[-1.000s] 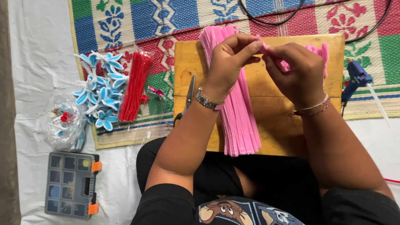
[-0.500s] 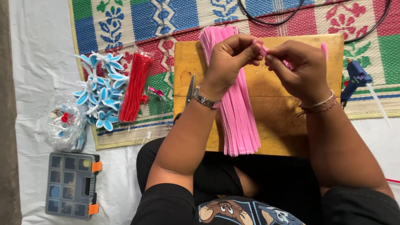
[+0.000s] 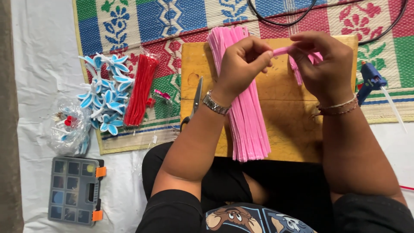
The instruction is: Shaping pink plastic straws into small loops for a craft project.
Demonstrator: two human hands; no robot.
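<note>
Both hands work over a yellow wooden board [image 3: 276, 112] on my lap. My left hand [image 3: 243, 64], with a metal watch on its wrist, pinches one end of a pink pipe cleaner [image 3: 281, 50]. My right hand [image 3: 325, 64], with thin bracelets on its wrist, grips the same pipe cleaner, whose bent part hangs down by its fingers. A thick bundle of pink pipe cleaners [image 3: 246, 116] lies lengthwise on the board under my left wrist.
Scissors [image 3: 194, 103] lie at the board's left edge. On the patterned mat [image 3: 146, 21] are a packet of red pipe cleaners [image 3: 140, 90], blue and white flowers [image 3: 103, 99] and a blue glue gun [image 3: 368, 80]. A plastic bag [image 3: 69, 129] and organiser box [image 3: 75, 190] rest on white cloth.
My right hand has risen and moved right, drawing the pink pipe cleaner out between the two hands. My left hand has stayed nearly in place.
</note>
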